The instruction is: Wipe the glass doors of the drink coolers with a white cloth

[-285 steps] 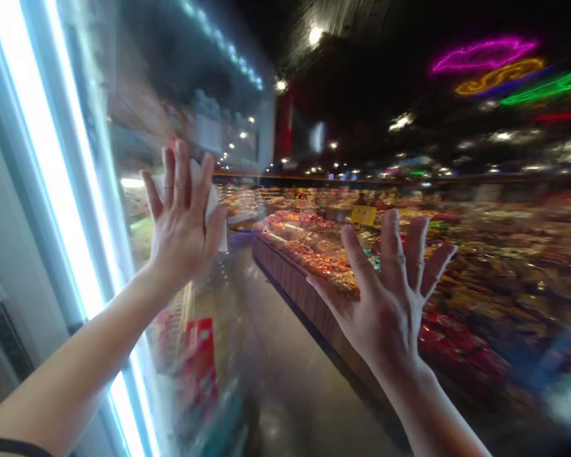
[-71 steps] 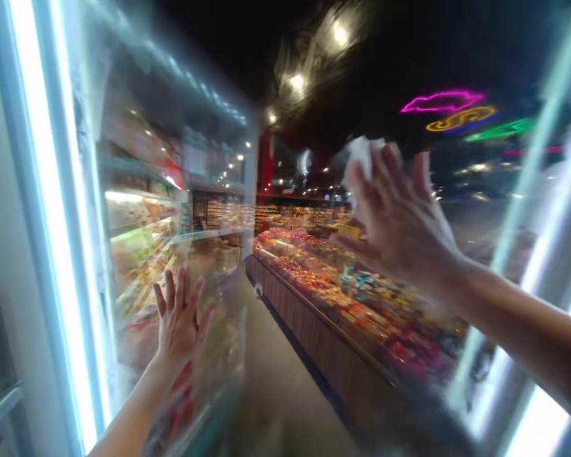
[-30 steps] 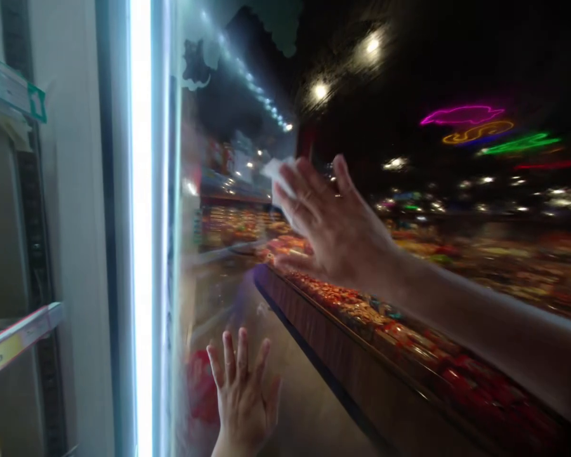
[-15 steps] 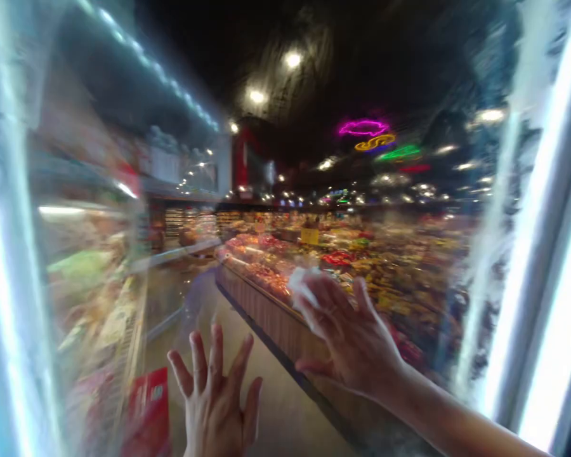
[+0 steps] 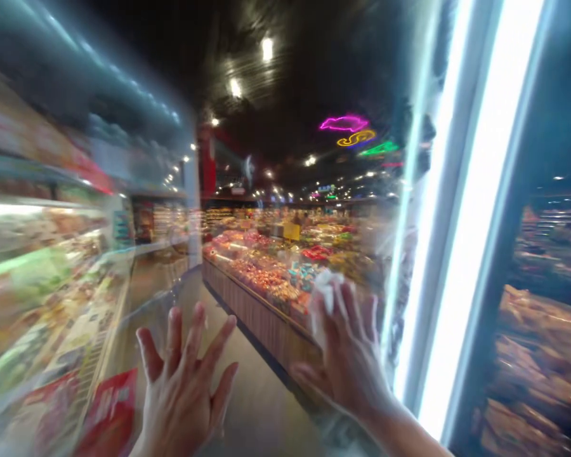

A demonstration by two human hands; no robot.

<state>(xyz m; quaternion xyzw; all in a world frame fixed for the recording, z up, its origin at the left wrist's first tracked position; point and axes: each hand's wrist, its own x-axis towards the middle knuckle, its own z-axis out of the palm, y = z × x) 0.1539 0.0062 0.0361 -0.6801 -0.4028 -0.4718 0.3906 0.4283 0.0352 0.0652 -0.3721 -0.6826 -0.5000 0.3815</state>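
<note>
I stand close against a glass door (image 5: pixel 276 114) and look through it into a shop. My left hand (image 5: pixel 183 387) lies flat on the pane at the lower middle, fingers spread, holding nothing. My right hand (image 5: pixel 352 362) presses a crumpled white cloth (image 5: pixel 324 285) onto the glass with its fingers. It sits low, right beside the door's bright lit frame strip (image 5: pixel 461 209). Most of the cloth is hidden under the fingers. The picture is smeared by motion.
Through the glass a long wooden-fronted display counter (image 5: pixel 261 317) of packed goods runs away along an aisle. Lit shelves (image 5: pixel 47 273) and red packs (image 5: pixel 107 412) show at left. Neon signs (image 5: pixel 345 124) hang in the dark ceiling. Another pane with goods (image 5: pixel 537 355) is at right.
My right hand with the cloth has slid down the glass and then right toward the lit frame. The left hand stays low on the pane. My view has swung right.
</note>
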